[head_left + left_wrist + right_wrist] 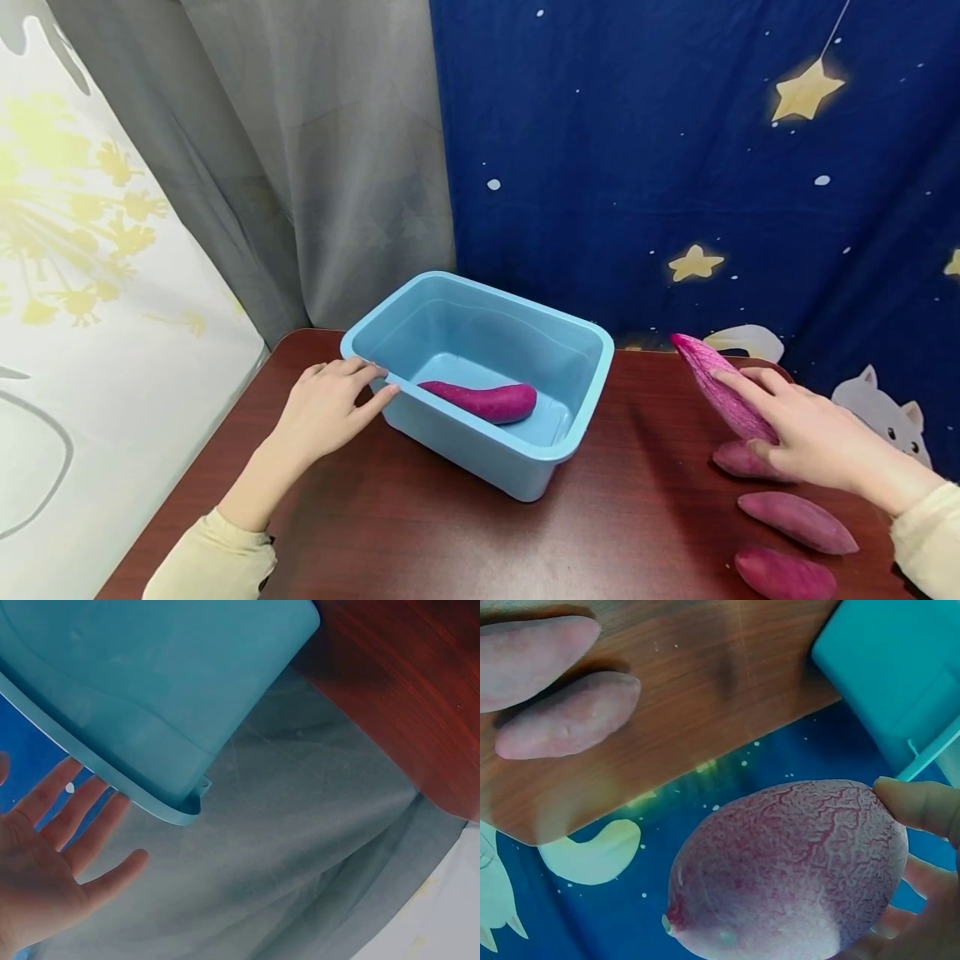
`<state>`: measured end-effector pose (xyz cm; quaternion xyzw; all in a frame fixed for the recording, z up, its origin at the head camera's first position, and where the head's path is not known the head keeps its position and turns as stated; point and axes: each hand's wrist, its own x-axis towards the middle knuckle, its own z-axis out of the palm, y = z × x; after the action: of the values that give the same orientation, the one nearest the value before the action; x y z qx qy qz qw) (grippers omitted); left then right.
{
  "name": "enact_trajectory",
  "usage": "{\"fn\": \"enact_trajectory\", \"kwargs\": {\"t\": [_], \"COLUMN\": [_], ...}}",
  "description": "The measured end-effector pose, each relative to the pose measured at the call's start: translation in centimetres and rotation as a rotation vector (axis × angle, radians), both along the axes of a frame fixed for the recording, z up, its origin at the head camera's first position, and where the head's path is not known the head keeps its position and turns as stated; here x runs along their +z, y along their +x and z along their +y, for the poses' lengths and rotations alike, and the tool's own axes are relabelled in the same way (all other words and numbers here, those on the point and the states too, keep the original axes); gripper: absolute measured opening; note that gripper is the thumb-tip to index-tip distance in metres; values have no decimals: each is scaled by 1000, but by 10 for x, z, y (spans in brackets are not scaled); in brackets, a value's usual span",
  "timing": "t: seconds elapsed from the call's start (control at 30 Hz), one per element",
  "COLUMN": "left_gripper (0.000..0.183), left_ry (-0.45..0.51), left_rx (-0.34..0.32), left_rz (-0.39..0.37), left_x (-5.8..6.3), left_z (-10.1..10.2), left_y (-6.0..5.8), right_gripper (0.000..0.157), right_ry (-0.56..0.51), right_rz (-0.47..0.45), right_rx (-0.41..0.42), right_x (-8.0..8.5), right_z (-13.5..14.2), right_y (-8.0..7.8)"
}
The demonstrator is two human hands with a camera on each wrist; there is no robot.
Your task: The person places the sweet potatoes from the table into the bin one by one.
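Observation:
A light blue plastic bin (465, 442) stands on the table with one purple sweet potato (498, 404) lying on its bottom. At the bin's near left rim, my left hand (326, 412) touches the edge with extended fingers; the left wrist view shows the fingertips (116, 806) at the rim. To the right of the bin, my right hand (817, 425) grips another purple sweet potato (723, 387), raised above the table and tilted. Its wrinkled, veined skin fills much of the right wrist view, pinched between thumb (915, 806) and fingers.
Three more sweet potatoes lie in a row at the table's right side: one partly behind the right hand, a middle one (798, 521) and a nearest one (783, 575). The reddish-brown table (637, 533) meets a grey curtain (360, 167) and a blue star-patterned curtain (600, 167) behind.

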<state>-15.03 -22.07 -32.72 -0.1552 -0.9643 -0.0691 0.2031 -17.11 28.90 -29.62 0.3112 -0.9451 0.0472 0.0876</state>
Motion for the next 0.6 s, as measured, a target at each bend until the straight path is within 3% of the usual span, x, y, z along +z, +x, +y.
{"fn": "enact_trajectory", "kwargs": {"t": [0.4,0.6], "left_gripper": [40,40], "left_ry": [-8,-9], "left_rx": [1,-2], "left_rz": [2,2], "left_x": [0,0], "left_z": [0,0], "left_y": [-1,-1], "right_gripper": [84,82], "right_ry": [3,16], "right_rz": [114,110], "right_rx": [84,73], "right_x": [24,38], "right_z": [-7,-15], "right_y": [-7,-10]}}
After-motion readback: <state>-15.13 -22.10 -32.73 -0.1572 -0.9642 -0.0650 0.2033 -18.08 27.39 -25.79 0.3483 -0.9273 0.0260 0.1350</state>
